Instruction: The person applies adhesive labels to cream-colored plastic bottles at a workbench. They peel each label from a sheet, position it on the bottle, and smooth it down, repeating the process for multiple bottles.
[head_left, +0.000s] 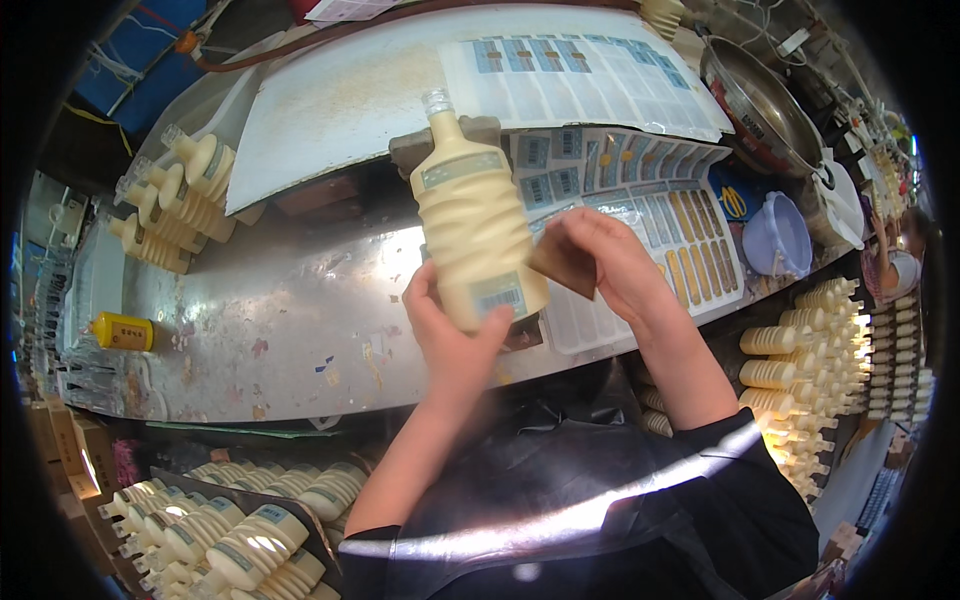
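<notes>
A cream bottle (pixel 470 225) with spiral ridges and a clear neck lies on its side, neck pointing away from me. My left hand (pixel 450 335) grips it near its base, the thumb by a barcode label (pixel 503 297). A second label (pixel 462 170) sits near the shoulder. Behind the neck end shows a grey-brown block (pixel 412 152). Pinched in my right hand (pixel 607 258) is a flat brown piece (pixel 566 264), its edge close to the bottle's right side; whether they touch I cannot tell. Sheets of stickers (pixel 690 250) lie just beyond that hand.
A white board (pixel 330 115) with another sticker sheet (pixel 560 60) covers the far side of the metal table (pixel 290 310). More bottles stand at the left (pixel 185 195), lower left (pixel 235 545) and right (pixel 800 345). A yellow container (pixel 124 331), lilac bucket (pixel 777 237) and metal pan (pixel 765 105) are nearby.
</notes>
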